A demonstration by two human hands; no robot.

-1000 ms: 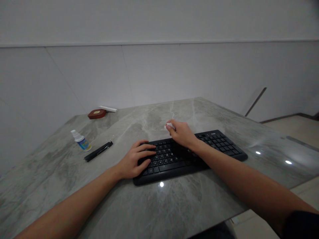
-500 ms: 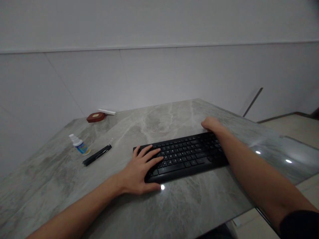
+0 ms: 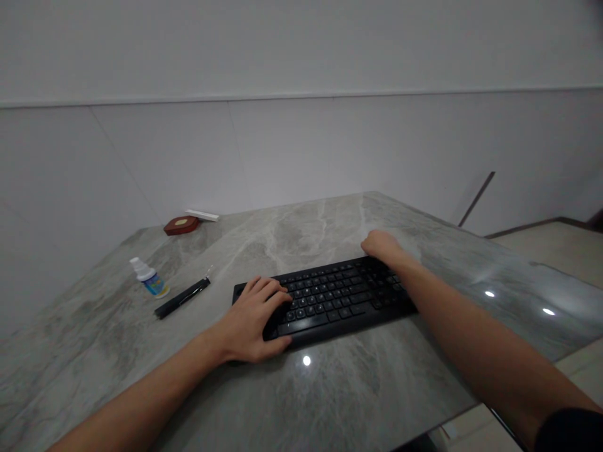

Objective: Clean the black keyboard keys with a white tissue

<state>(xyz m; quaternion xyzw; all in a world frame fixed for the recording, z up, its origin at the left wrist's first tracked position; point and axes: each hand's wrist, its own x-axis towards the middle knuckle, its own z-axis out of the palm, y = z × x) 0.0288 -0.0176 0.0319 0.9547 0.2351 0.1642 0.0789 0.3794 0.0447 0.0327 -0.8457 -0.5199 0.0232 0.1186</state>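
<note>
A black keyboard (image 3: 325,299) lies slightly slanted on the grey marbled tabletop. Over its left end rests my left hand (image 3: 257,320), fingers bent on the keys and thumb along the front edge, gripping that end. At the far right edge of the keyboard is my right hand (image 3: 382,246), its fingers curled in a closed shape. Its underside is hidden, so whatever it may hold cannot be seen. My right forearm covers the keyboard's right end.
To the left stand a white spray bottle (image 3: 149,279) with a blue label and a slim black object (image 3: 183,297) with a clear tip. Farther back, a red-brown case (image 3: 181,225) lies beside a white strip (image 3: 202,215) near the wall. The tabletop (image 3: 301,229) ends at the right.
The keyboard has shifted left, and both hands have moved left with it. My left fingers, spread before, are now more bent and closer together.
</note>
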